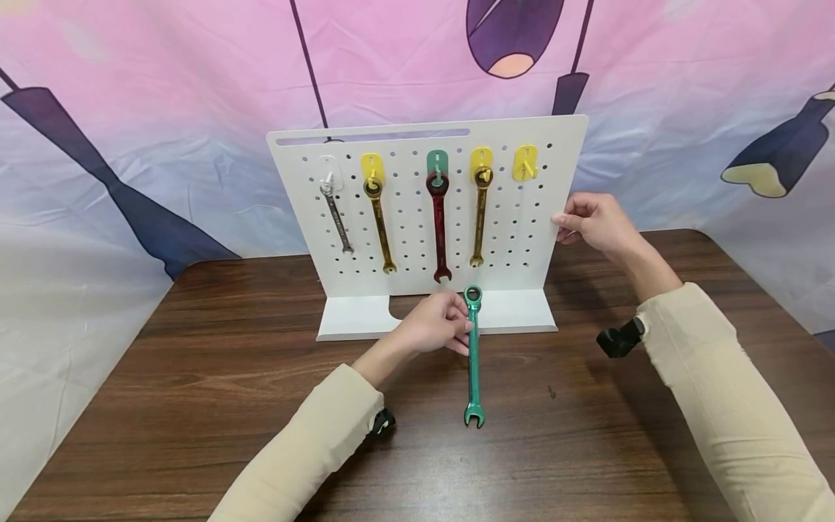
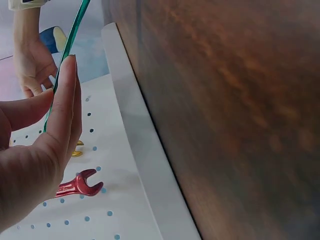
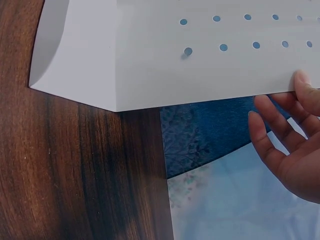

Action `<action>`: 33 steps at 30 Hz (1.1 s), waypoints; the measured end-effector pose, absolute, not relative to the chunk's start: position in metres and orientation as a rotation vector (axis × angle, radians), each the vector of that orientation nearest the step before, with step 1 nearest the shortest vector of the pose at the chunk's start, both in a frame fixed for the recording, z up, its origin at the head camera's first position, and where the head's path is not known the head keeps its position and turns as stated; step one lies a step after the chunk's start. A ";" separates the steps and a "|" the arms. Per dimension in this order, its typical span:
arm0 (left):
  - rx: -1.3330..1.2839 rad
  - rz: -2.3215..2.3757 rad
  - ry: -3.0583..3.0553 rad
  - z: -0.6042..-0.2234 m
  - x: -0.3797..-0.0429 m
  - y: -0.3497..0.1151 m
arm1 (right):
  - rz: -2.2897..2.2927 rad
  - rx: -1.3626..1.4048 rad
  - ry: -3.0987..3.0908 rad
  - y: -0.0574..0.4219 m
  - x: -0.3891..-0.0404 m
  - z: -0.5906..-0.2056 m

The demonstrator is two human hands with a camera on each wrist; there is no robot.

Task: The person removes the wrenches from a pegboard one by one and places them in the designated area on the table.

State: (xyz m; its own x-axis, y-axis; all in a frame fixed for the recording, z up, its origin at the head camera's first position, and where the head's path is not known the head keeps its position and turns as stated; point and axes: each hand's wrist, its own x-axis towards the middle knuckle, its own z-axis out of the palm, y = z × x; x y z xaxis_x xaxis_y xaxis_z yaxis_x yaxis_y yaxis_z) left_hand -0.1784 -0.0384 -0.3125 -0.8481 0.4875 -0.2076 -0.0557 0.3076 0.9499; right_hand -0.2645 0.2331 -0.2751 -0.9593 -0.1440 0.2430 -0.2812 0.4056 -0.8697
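Observation:
Between thumb and fingers my left hand [image 1: 438, 322] pinches a green combination wrench [image 1: 474, 362], ring end up and open end down, in front of the pegboard's base. The same wrench [image 2: 75, 27] runs edge-on past the fingers in the left wrist view. My right hand [image 1: 596, 221] grips the right edge of the white pegboard [image 1: 404, 246], thumb on the front face and fingers behind. On the hooks hang a small silver wrench [image 1: 338, 220], two gold wrenches [image 1: 380, 228] and a dark red wrench [image 1: 440, 228]. The rightmost yellow hook [image 1: 525, 163] carries no wrench.
The pegboard's white foot [image 1: 355, 319] stands on a dark brown wooden table [image 1: 228, 377], with a cutout in its middle. Behind hangs a pink and blue patterned cloth [image 1: 196, 87]. Black wrist cameras sit at both cuffs.

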 end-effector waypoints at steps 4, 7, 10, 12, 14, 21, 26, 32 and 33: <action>0.362 1.573 2.109 -0.316 -0.177 -0.042 | 1.597 0.385 -2.524 0.233 -0.264 -0.275; 0.341 1.576 2.086 -0.317 -0.176 -0.045 | 1.594 0.388 -2.528 0.233 -0.264 -0.274; 0.321 1.578 2.048 -0.320 -0.174 -0.047 | 1.598 0.387 -2.532 0.233 -0.264 -0.274; 0.305 1.574 2.029 -0.322 -0.172 -0.047 | 1.602 0.387 -2.533 0.233 -0.264 -0.274; 0.294 1.560 2.014 -0.324 -0.170 -0.047 | 1.607 0.383 -2.533 0.233 -0.264 -0.274; 0.270 1.529 1.963 -0.327 -0.162 -0.047 | 1.607 0.376 -2.533 0.233 -0.264 -0.275; 0.246 1.522 1.939 -0.330 -0.159 -0.047 | 1.610 0.381 -2.528 0.233 -0.264 -0.274; 0.210 1.509 1.935 -0.334 -0.159 -0.050 | 1.634 0.382 -2.515 0.233 -0.263 -0.274; 0.205 1.506 1.936 -0.335 -0.159 -0.050 | 1.634 0.380 -2.514 0.232 -0.263 -0.274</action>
